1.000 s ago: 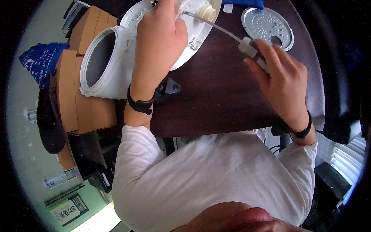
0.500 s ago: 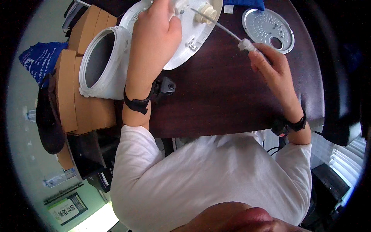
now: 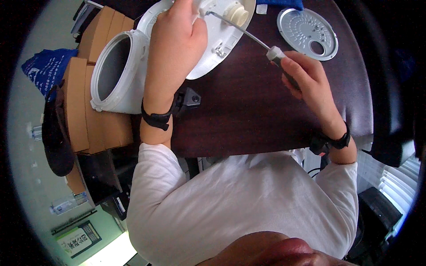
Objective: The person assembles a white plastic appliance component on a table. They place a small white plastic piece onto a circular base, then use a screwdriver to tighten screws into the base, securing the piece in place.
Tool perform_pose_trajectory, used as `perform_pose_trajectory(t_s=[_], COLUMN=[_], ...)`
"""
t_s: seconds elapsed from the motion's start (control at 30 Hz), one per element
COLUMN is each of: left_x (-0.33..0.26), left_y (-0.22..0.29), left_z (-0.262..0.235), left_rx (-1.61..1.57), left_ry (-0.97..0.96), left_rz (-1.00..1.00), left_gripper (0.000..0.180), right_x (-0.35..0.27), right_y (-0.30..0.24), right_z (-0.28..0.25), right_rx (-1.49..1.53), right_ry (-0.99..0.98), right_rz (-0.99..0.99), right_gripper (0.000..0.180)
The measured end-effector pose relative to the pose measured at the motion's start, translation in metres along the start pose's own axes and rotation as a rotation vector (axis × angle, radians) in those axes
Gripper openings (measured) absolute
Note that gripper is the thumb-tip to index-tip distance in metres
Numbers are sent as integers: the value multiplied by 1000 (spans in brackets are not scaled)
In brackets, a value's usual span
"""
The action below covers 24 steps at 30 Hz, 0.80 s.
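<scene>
Dark-brown tabletop [image 3: 248, 111] bears a round, silver, perforated disc [image 3: 301, 32] beyond your right hand [image 3: 309, 74], gripping a metal-shafted screwdriver [image 3: 274, 53]; left hand [image 3: 179, 35]: grip unclear.

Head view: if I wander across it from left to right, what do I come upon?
Blue bag, white bucket, left hand, cream cap, right hand.

Worn on your head [image 3: 266, 248], the left fisheye faces steeply down, close over your white cloth shirt [image 3: 244, 195], toward your bare left hand [image 3: 179, 44], bare right hand [image 3: 308, 75] and dark-brown tabletop [image 3: 244, 111].
</scene>
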<state>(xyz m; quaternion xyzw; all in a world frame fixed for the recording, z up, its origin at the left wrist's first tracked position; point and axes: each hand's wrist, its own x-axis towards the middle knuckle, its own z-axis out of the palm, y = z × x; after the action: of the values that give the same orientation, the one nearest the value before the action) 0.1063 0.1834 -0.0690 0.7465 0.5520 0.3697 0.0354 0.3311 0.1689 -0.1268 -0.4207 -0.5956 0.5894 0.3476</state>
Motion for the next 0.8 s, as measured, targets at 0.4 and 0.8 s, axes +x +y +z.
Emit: perform_pose_trajectory(t_s=[0.4, 0.8], left_x=[-2, -2], left_y=[7, 7], left_z=[0, 0], left_rx=[14, 44], left_ry=[-11, 0], left_rz=[-54, -14], left_gripper=[37, 36], right_x=[-3, -4], right_y=[1, -3], right_z=[0, -3], right_rx=[-19, -54], right_ry=[15, 24], right_rz=[-43, -32], right_gripper=[29, 30])
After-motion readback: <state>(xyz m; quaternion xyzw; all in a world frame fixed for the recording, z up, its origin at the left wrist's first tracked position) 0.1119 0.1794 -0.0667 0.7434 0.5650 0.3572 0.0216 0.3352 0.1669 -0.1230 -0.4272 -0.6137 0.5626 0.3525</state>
